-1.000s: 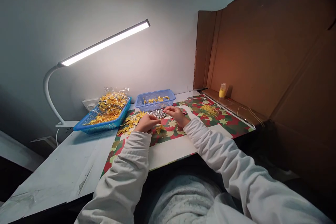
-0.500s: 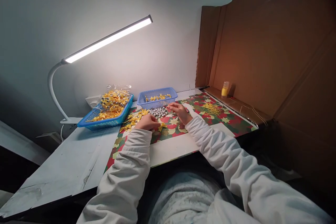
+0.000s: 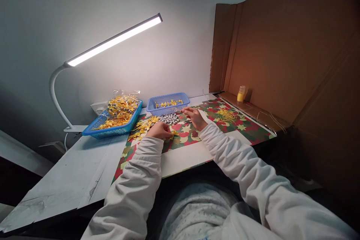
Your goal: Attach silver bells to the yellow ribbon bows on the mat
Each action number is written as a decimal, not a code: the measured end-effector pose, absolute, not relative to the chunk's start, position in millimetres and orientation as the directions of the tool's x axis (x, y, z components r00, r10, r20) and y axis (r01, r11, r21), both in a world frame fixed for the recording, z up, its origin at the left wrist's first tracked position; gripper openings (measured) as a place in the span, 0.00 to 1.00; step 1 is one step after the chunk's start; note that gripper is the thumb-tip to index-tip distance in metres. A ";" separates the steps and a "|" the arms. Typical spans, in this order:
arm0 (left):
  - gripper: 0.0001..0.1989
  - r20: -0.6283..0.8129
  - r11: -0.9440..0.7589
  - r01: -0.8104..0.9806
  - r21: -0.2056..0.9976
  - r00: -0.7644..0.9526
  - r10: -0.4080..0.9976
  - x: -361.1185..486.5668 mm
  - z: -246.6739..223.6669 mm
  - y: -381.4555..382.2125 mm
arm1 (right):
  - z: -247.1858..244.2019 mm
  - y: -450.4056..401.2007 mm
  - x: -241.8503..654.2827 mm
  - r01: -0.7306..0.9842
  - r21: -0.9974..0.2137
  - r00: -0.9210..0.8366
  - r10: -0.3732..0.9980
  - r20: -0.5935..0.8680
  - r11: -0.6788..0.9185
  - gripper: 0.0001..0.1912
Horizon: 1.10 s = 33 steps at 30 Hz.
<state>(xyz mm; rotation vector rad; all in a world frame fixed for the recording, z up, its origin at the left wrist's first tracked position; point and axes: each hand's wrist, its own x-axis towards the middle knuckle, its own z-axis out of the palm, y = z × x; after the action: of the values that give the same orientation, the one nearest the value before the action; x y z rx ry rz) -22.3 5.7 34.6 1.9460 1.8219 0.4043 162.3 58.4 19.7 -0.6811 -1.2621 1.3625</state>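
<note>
A: What is the biggest thing there?
B: The brown cardboard panel, standing upright along the right side. Then the white counter, running out to the left.
A: And on the counter?
B: A lit lamp rises at the back left, its long bar slanting up to the right. Below it lies the patterned sheet, red, green and cream, with a white strip along its near edge.
A: Any containers?
B: Two. The larger basket, bright blue, is heaped with yellow bows and silvery bits; the smaller basket, paler, has a few bows inside.
A: How are the hands?
B: The left hand is curled, fingers drawn together; I can't tell whether it grips anything. The right hand has thumb and fingertips brought close; anything between them is too small to make out.
A: And the smaller stuff?
B: Loose bows lie beyond the left hand, a yellow cord tangle sits well right, and silver beads are piled between the hands and the smaller basket.
A: Smallest?
B: A yellow-filled bottle near the panel, then one yellow bow right at the left fingertips.
</note>
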 end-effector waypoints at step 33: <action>0.14 0.176 -0.259 0.780 0.570 0.192 0.965 -24.4 40.0 4.1 | 17.0 62.4 157.3 -0.306 -0.878 -0.289 0.843 0.454 0.368 0.12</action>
<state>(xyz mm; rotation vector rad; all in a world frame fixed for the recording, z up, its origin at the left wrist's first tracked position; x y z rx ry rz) -24.4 4.1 40.0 2.1206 1.6424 0.7261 157.3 62.4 17.0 -0.5166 -1.4493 1.2232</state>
